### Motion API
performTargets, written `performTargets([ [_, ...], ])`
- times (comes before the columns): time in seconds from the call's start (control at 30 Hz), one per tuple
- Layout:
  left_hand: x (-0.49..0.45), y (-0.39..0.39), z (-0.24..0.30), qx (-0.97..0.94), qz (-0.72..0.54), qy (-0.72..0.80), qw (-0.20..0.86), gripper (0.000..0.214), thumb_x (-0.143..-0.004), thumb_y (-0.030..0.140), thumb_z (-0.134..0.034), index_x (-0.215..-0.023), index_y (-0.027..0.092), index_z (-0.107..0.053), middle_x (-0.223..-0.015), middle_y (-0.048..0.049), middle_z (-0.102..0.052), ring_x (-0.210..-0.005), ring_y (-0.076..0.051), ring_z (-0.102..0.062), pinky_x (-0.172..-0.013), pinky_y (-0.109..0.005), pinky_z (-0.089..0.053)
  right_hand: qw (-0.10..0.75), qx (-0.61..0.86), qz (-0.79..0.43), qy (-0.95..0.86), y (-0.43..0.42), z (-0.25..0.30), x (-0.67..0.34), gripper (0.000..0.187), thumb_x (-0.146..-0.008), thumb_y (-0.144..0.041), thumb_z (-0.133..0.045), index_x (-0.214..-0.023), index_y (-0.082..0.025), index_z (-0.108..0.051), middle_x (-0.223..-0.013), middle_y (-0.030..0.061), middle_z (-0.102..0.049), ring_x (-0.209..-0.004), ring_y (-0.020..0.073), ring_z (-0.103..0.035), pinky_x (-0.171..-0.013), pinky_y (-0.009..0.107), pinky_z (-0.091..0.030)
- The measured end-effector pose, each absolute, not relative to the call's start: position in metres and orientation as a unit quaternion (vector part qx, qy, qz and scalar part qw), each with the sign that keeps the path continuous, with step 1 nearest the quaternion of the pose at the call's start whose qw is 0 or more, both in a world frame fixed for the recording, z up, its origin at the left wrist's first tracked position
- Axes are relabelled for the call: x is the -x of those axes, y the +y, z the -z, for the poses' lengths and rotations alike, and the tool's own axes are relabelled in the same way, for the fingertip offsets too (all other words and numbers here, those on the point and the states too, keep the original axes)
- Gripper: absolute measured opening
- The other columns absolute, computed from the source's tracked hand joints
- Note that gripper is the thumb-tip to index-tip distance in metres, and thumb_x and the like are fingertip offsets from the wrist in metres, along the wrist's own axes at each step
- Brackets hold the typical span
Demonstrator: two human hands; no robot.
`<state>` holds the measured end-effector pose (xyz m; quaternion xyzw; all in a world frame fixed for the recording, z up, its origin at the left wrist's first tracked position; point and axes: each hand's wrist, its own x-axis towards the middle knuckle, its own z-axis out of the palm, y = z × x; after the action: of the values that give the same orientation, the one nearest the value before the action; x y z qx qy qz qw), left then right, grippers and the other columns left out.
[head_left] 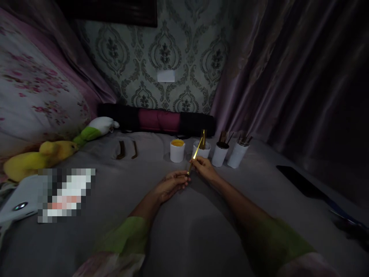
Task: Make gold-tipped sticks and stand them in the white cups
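Note:
Both hands are on a slim, shiny gold-coloured stick [196,154], whose exact kind I cannot make out. It slants up and to the right, and its upper part catches bright light. My left hand [172,184] is closed about the lower end, with fingertips pinched together. Higher up, my right hand [204,167] pinches the stick between thumb and fingers. Just behind the hands stands a white cup [201,153] holding similar gold sticks. To its left is a white cup with a yellow inside [177,154].
Two more white cups, one [219,157] and another [238,156], hold dark thin sticks. Brown slender pieces [121,150] lie left on the grey sheet [138,231]. Plush toys [40,157] and a white device [25,200] are farther left. A dark flat object [300,182] lies right.

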<state>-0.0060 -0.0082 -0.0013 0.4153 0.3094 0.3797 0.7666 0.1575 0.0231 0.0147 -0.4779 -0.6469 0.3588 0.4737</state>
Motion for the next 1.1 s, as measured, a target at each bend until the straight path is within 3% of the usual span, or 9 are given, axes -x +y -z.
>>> performTargets([
  [0.4,0.005,-0.009,0.001,-0.405,-0.38,0.316,0.769,0.03,-0.064,0.007,-0.063,-0.094,0.009,-0.056,-0.076,-0.0066,-0.061,-0.057,-0.006,-0.052,-0.05,-0.017,-0.036,0.459,0.501,-0.362,-0.638,0.025,-0.027,-0.159,0.032,-0.073,-0.041,-0.048,-0.083,-0.012,-0.059,-0.048,-0.0059,-0.043,-0.039,0.0047,-0.033,-0.039,0.017,-0.025],
  [1.1,0.006,-0.01,0.0,-0.402,-0.383,0.332,0.763,0.027,-0.067,0.006,-0.062,-0.092,0.01,-0.055,-0.076,-0.0063,-0.061,-0.057,-0.006,-0.053,-0.05,-0.017,-0.038,0.525,0.512,-0.326,-0.596,0.052,-0.069,-0.179,0.024,-0.075,-0.035,-0.045,-0.075,-0.014,-0.057,-0.053,-0.0035,-0.049,-0.035,0.0039,-0.034,-0.031,0.017,-0.024],
])
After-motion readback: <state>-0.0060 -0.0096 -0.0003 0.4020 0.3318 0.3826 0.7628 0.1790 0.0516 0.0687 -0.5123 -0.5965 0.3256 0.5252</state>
